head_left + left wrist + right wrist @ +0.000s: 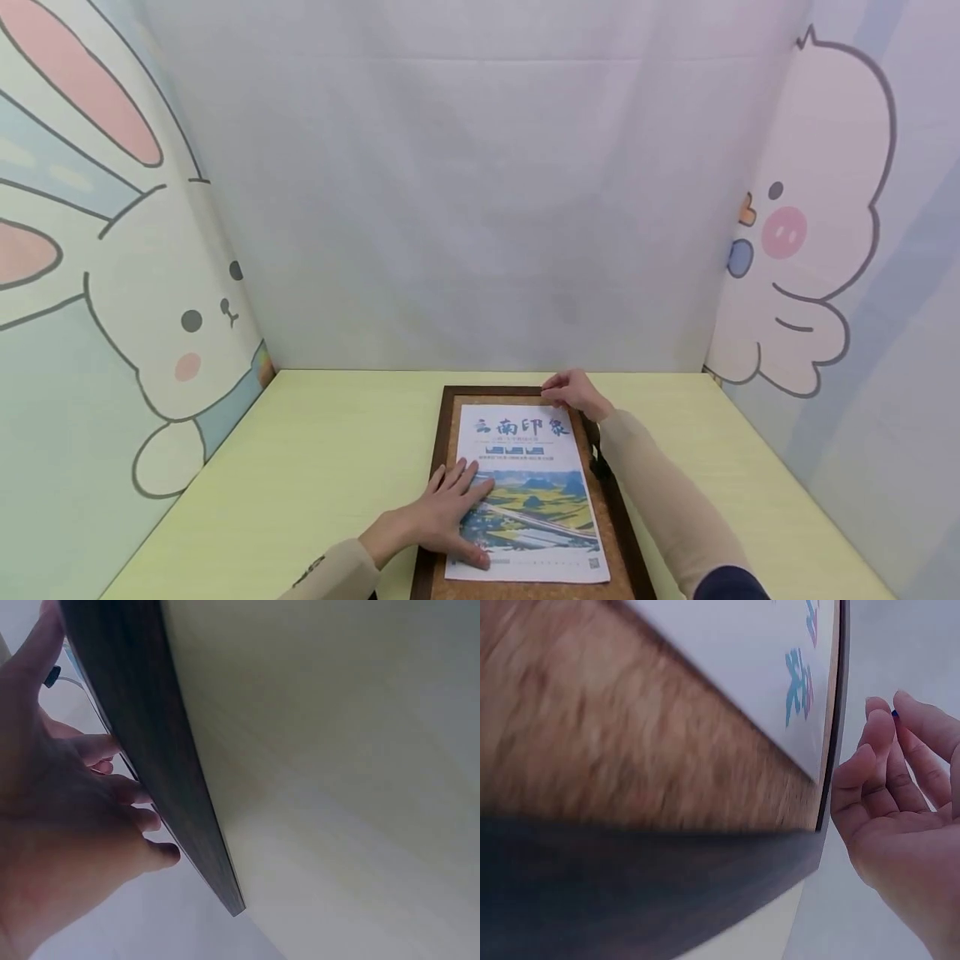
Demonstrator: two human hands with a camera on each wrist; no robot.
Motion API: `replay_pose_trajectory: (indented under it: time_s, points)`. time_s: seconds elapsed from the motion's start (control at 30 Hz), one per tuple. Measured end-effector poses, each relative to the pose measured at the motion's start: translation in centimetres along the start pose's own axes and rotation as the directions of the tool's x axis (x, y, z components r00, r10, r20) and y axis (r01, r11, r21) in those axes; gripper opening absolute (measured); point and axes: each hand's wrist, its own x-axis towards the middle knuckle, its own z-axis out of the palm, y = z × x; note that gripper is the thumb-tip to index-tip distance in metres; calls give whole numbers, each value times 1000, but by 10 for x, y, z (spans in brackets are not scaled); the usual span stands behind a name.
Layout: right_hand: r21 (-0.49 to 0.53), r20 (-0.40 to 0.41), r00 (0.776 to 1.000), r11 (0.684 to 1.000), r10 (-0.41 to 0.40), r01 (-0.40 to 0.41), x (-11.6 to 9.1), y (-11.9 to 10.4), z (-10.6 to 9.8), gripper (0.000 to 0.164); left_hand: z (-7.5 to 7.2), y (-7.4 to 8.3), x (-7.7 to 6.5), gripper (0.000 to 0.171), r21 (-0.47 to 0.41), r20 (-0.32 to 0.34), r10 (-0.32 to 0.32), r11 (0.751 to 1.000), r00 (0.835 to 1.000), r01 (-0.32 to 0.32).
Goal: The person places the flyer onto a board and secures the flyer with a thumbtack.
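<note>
A printed poster (525,500) with blue Chinese lettering and a landscape picture lies on a cork board (630,735) with a dark wooden frame (165,742). My left hand (446,512) rests on the poster's left side with its fingers spread. At the poster's upper right corner, my right hand (576,393) is held over the board. Between its thumb and fingertips it pinches a small blue push pin (895,713), mostly hidden by the fingers; only a bit of blue shows.
The board lies on a pale yellow-green table (315,467). A small black object (600,467) sits at the frame's right side, partly hidden by the right sleeve. Behind the table hangs a plain white curtain (480,208), with cartoon-printed side panels.
</note>
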Motion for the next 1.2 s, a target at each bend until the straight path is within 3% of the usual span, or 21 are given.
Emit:
replay_pose_trajectory:
  time_s: [0.3,0.43,1.2]
  points:
    - [-82,-39,998,995,57,-60,5,-13,31,18,2,0,0,101,0,4,2,1000,1000,-2]
    - [-122,-32,999,992,32,-36,7,-12,40,14,4,0,-1,101,-1,9,-5,1000,1000,5]
    - [-233,51,999,972,3,9,17,-15,52,5,1,1,1,101,28,7,-28,999,1000,28]
